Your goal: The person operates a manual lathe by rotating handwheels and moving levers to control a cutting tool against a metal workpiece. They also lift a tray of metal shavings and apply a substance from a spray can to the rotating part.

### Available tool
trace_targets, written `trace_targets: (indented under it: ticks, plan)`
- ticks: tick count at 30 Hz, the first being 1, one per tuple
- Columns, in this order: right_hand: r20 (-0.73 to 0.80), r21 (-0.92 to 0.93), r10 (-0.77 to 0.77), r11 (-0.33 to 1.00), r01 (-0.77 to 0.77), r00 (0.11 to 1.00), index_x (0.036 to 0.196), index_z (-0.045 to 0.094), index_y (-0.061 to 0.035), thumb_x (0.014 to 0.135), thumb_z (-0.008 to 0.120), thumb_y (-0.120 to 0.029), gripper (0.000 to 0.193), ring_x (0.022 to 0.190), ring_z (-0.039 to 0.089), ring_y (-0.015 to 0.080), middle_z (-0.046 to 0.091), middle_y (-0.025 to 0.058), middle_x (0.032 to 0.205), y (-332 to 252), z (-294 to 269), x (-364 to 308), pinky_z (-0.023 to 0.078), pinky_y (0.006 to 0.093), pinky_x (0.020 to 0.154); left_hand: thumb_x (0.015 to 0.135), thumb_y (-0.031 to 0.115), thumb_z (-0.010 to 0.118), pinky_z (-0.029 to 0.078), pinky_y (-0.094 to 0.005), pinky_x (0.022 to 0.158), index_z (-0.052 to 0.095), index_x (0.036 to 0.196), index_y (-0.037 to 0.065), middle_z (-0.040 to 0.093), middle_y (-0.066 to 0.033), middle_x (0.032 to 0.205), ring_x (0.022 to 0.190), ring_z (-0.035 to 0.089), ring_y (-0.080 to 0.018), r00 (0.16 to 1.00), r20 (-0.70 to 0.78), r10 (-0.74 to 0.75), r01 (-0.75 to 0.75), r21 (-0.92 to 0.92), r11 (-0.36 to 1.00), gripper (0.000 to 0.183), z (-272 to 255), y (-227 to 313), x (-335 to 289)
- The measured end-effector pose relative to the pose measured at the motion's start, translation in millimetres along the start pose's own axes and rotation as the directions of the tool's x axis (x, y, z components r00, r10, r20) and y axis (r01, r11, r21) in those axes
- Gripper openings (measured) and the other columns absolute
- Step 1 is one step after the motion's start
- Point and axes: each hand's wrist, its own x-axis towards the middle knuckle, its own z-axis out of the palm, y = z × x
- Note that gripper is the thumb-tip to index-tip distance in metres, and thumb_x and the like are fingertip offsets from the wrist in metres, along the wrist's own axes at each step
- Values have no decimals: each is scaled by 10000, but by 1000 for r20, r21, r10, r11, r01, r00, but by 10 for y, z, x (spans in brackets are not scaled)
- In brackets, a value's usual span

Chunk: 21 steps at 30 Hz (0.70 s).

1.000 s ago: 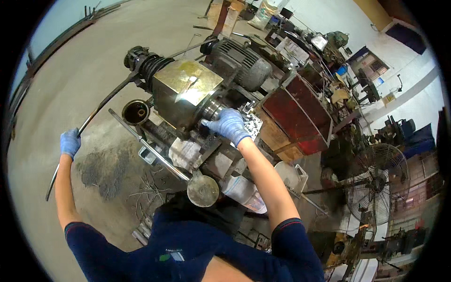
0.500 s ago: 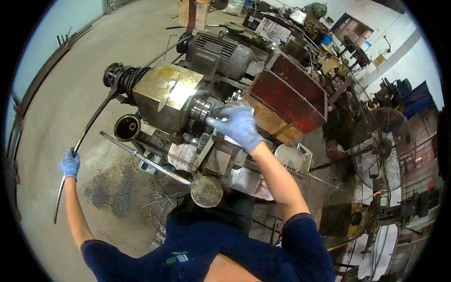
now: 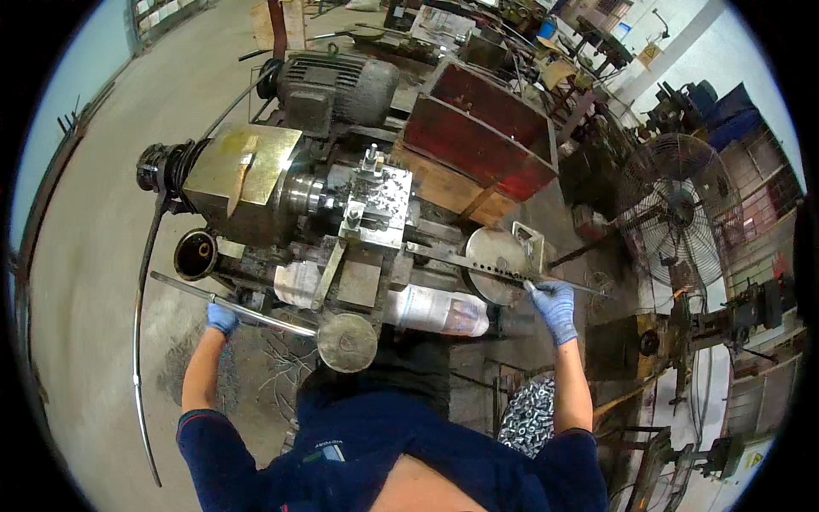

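Note:
My left hand (image 3: 222,318), in a blue glove, is closed at a slanting steel lever (image 3: 264,318) that runs toward a round metal disc (image 3: 347,343). My right hand (image 3: 556,312), gloved alike, grips the outer end of a flat bar with a row of holes (image 3: 486,266). That bar reaches from the machine's slide past a round plate (image 3: 496,263). Between my hands stands a lathe-like machine with a shiny spindle chuck (image 3: 305,194) and a metal tool block (image 3: 380,203) strewn with chips. A brush (image 3: 242,179) lies on the yellowish headstock cover (image 3: 200,166).
A long curved lever (image 3: 138,341) hangs at the left. Behind the machine are a motor (image 3: 337,85) and a red open box (image 3: 482,119). A container of shiny metal parts (image 3: 529,418) sits by my right forearm; a large fan (image 3: 678,209) stands at the right.
My left hand has left the long curved lever and moved right to the steel lever. My right hand has gone from the spindle area out to the holed bar. The view has shifted.

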Motion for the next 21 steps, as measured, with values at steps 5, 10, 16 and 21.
trace_targets:
  ticks: [5,10,16,21]
  plan:
    - [-99,-179,0,984,-18,995,847,679,-6,715,736,-288,316,681,606,170,668,110,768,691,-88,261,476,282,677,805,305,488,478,-407,660,629,863,149,644,-116,845,822,616,-287,983,158,92,-167,579,798,218,-392,41,157]
    - [14,-687,-122,720,98,992,1100,604,-54,657,707,-440,597,1010,577,315,607,166,1096,1320,-253,514,456,373,858,749,368,598,486,-398,758,674,932,112,653,-150,907,846,619,-323,942,79,-327,282,341,896,324,-989,162,-124]
    - [26,-715,174,691,-103,984,1028,623,-66,630,682,-483,579,1007,575,329,613,182,1060,1899,-317,766,456,398,859,862,361,562,481,-301,479,629,960,-7,598,-87,686,519,560,-200,812,-170,-558,317,-674,667,386,-1439,-62,-359]
    - [-57,-695,290,676,-246,955,932,648,-73,652,638,-458,476,917,605,343,639,191,945,2165,-369,344,478,418,799,833,431,598,452,-268,418,590,844,-16,543,-73,600,445,521,-159,635,-183,-751,253,-868,426,447,-1524,510,-162]
